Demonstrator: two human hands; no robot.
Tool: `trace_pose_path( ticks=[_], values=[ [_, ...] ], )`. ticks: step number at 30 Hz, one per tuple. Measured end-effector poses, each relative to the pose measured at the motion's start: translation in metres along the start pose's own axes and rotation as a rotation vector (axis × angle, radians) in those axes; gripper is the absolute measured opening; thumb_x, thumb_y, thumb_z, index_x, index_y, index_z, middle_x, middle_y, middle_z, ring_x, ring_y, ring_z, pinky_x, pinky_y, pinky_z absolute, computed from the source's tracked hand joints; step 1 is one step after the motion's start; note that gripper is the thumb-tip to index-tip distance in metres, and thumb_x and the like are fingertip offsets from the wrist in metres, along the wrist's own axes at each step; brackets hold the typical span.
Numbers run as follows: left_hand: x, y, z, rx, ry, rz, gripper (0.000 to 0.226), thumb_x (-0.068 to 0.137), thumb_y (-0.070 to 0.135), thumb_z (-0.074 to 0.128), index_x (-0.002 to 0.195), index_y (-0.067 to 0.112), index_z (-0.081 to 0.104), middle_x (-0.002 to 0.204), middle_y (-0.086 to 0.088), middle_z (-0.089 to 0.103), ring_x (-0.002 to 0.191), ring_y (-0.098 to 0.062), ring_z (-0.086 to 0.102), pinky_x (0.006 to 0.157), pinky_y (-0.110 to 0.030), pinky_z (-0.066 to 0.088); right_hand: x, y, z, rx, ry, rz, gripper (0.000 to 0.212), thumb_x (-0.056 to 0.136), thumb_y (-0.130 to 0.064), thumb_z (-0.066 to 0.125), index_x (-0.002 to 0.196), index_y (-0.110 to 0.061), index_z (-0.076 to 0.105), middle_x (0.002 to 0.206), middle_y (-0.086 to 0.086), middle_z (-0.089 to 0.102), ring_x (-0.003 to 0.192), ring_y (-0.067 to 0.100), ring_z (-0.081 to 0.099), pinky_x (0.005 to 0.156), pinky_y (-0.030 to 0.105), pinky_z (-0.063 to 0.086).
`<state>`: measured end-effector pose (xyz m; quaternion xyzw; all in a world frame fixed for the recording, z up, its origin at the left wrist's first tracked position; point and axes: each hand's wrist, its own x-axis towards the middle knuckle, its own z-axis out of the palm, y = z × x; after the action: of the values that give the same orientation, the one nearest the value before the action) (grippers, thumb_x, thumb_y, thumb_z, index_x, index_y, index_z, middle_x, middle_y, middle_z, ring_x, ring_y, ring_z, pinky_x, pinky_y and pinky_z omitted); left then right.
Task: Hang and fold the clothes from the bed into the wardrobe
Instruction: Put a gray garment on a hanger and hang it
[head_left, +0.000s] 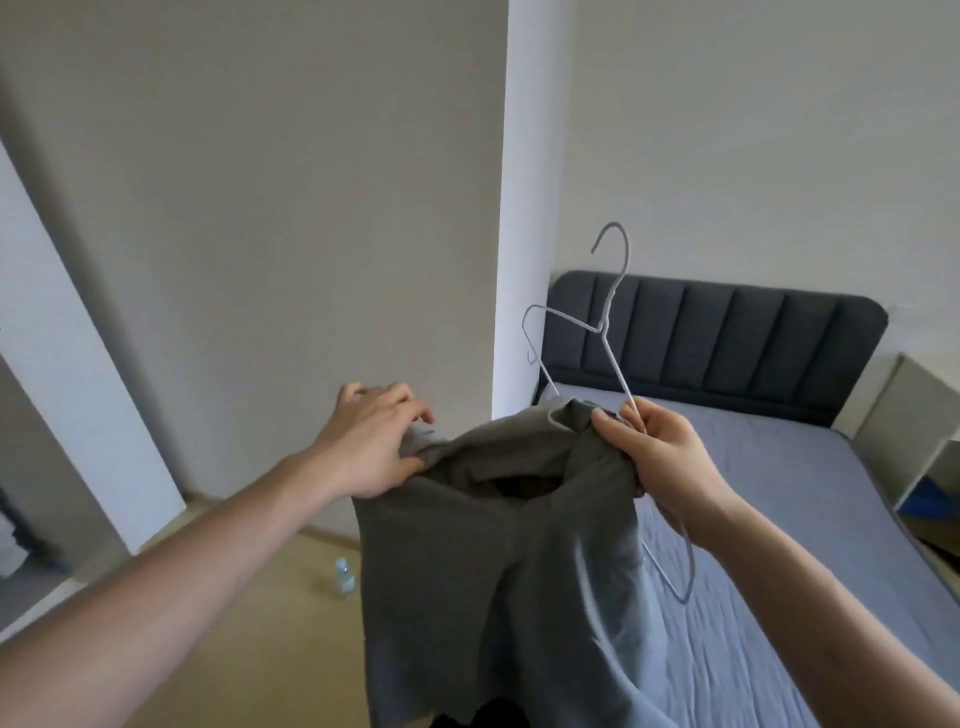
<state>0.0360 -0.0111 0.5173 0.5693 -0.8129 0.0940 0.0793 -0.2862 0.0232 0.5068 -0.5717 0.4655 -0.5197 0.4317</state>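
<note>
Garment: grey garment (498, 561) was held up in the air beside the bed, its lower part hanging loose, opening gathered at the top.
Hanger: thin wire hanger (605, 332) stood with hook uppermost; one shoulder arm sat clear above the cloth, the other ran down behind the right wrist. Judged partly threaded, not yet seated.
Right hand: right hand (657, 452) had its grip closed round the hanger wire and a bunch of the garment's edge together, likely to keep both from slipping apart.
Left hand: left hand (374, 441) pinched the opposite edge, thumb under, fingers spread above, apparently stretching the opening for the hanger.
Bed: bed (779, 493) lay to the right, grey sheet, dark padded headboard (727, 338).
Floor: small bottle (344, 576) stood on the wooden floor.
Wardrobe: not identifiable from where the onlooker stood.
Stage: hanging step judged under way.
</note>
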Motion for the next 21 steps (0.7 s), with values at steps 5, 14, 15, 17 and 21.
trace_pose_path(
  ticks=[5,14,15,17,21],
  values=[
    [-0.024,0.073,-0.018,-0.581,-0.121,0.181,0.049,0.075,0.062,0.074,0.119,0.046,0.058,0.116,0.028,0.062,0.106,0.006,0.06,0.095,-0.021,0.049,-0.001,-0.008,0.018,0.097,-0.002,0.008,0.044,0.101,-0.025,0.065,0.068,-0.022,0.037,0.058,-0.003,0.038,0.047,0.012,0.041,0.04,0.024,0.039],
    [-0.012,0.099,0.01,-1.403,-0.361,-0.022,0.029,0.104,0.009,0.052,0.125,-0.003,0.067,0.128,-0.016,0.069,0.114,-0.023,0.064,0.106,-0.037,0.049,-0.02,-0.012,0.01,0.182,0.002,0.039,0.036,0.1,-0.029,0.065,0.075,-0.012,0.045,0.069,0.004,0.052,0.055,0.014,0.053,0.049,0.026,0.05],
    [-0.011,0.093,0.007,-1.524,-0.32,-0.092,0.029,0.102,0.011,0.051,0.119,-0.002,0.07,0.121,-0.016,0.07,0.106,-0.023,0.064,0.096,-0.033,0.051,-0.024,-0.008,0.002,0.151,0.025,0.041,0.033,0.1,-0.03,0.065,0.08,-0.009,0.05,0.075,0.005,0.059,0.06,0.014,0.057,0.052,0.026,0.052],
    [-0.007,0.084,-0.006,-1.717,-0.232,-0.232,0.031,0.1,0.016,0.049,0.104,0.005,0.078,0.109,-0.015,0.072,0.096,-0.023,0.067,0.081,-0.029,0.053,-0.034,0.005,-0.011,0.04,0.076,0.046,0.036,0.1,-0.031,0.064,0.079,-0.005,0.049,0.093,0.003,0.075,0.068,0.015,0.063,0.058,0.028,0.057],
    [0.002,0.074,-0.033,-1.865,-0.134,-0.304,0.035,0.1,0.021,0.049,0.094,0.011,0.082,0.107,-0.011,0.077,0.096,-0.016,0.074,0.077,-0.026,0.06,-0.053,0.05,-0.013,-0.17,0.096,0.116,0.018,0.093,-0.028,0.075,0.099,-0.013,0.068,0.111,-0.002,0.076,0.087,0.007,0.073,0.073,0.027,0.062]
  ],
)
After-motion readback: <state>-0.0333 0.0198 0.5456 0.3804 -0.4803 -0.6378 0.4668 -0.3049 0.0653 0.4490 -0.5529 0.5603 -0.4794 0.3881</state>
